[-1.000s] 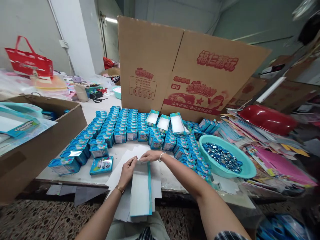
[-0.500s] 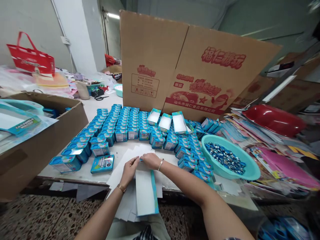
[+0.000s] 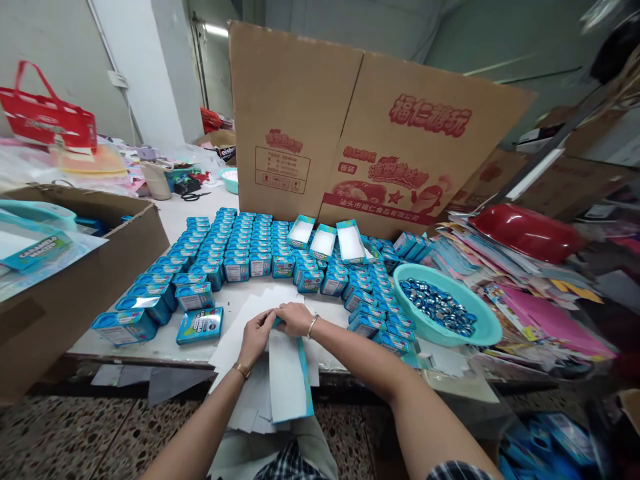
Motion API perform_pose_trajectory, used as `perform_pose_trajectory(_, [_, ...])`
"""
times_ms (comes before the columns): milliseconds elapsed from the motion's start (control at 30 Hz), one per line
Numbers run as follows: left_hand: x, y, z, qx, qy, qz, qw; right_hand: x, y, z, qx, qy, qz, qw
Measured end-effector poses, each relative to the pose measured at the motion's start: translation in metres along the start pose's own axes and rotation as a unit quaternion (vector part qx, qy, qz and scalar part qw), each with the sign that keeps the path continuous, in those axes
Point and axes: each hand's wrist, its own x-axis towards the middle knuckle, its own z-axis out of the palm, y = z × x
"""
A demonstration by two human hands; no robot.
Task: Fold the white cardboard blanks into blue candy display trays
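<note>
A long cardboard box blank, white inside with a blue printed edge, points towards my lap. Both hands meet at its far end. My left hand pinches the left corner there. Closed on the right corner is my right hand, its fingers bent down over a small blue flap. Beneath the blank, white sheets are fanned out over the table edge. Left of them, a flat blue carton lies on the table. Three open blue-and-white box trays rest on other packs behind my hands.
Rows of blue packs stand across the table. A turquoise basin of shiny blue wrapped pieces is at right, beside stacked printed sheets. A tall carton blocks the back; an open cardboard box stands left.
The whole view has shifted slightly, so things sit further left. My hands stay at the blank's far end, and more of the blue flap shows between them.
</note>
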Motion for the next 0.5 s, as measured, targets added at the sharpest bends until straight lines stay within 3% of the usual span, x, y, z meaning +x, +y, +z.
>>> perform_pose_trajectory(133, [0.001, 0.002, -0.003, 0.011, -0.006, -0.016, 1.0, 0.011, 0.011, -0.005, 0.055, -0.042, 0.015, 0.997])
perform_pose_trajectory(267, [0.0, 0.002, -0.004, 0.024, -0.001, -0.019, 1.0, 0.013, 0.032, -0.013, 0.139, -0.114, -0.022, 0.983])
perform_pose_trajectory(500, [0.0, -0.002, 0.004, 0.033, 0.013, 0.002, 0.999, 0.011, 0.01, 0.0, -0.063, -0.051, -0.033, 0.996])
